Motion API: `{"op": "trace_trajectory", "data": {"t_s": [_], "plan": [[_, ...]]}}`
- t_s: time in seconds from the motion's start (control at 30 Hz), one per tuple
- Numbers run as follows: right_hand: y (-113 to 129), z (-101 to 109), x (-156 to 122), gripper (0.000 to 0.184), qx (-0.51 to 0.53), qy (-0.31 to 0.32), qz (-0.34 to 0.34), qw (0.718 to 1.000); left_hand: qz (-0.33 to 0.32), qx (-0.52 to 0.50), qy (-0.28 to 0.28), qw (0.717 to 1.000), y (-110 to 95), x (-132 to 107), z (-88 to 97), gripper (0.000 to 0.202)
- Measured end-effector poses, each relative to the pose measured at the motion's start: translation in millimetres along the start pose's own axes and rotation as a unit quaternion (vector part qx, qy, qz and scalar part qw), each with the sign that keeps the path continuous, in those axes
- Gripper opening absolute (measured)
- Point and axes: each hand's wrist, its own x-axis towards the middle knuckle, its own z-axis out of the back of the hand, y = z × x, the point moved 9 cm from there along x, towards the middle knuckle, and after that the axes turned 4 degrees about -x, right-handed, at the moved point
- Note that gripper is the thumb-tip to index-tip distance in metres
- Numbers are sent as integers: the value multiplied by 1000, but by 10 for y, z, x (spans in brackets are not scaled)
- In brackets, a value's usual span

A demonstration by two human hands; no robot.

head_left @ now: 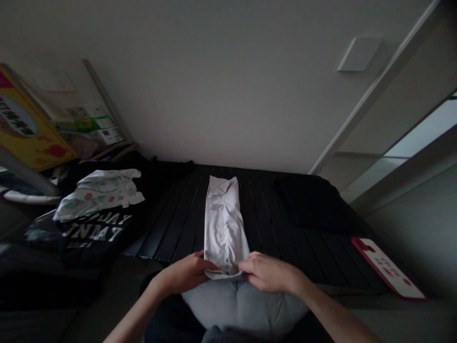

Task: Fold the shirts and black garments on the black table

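A white garment (223,224), folded into a long narrow strip, lies lengthwise on a black slatted table (285,228). My left hand (189,274) grips the strip's near end from the left, fingers closed on the cloth. My right hand (269,272) pinches the same near end from the right. Both hands sit at the table's front edge, above a grey cushion (243,305) in my lap.
A printed pale garment (102,193) lies on a dark shirt with white lettering (93,231) at the left. A dark folded cloth (307,200) rests at the table's back right. A red-and-white card (387,269) lies at the right edge. Boxes (32,124) lean against the wall.
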Motion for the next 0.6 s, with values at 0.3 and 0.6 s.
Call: {"op": "trace_trajectory", "data": {"t_s": [0.3, 0.6], "plan": [[-671, 924, 394, 15, 5, -160, -48, 986, -1, -14, -239, 971, 441, 565, 1049, 30], [-1401, 1886, 1138, 32, -136, -387, -271, 871, 58, 93, -518, 848, 811, 1253, 2251, 30]]}}
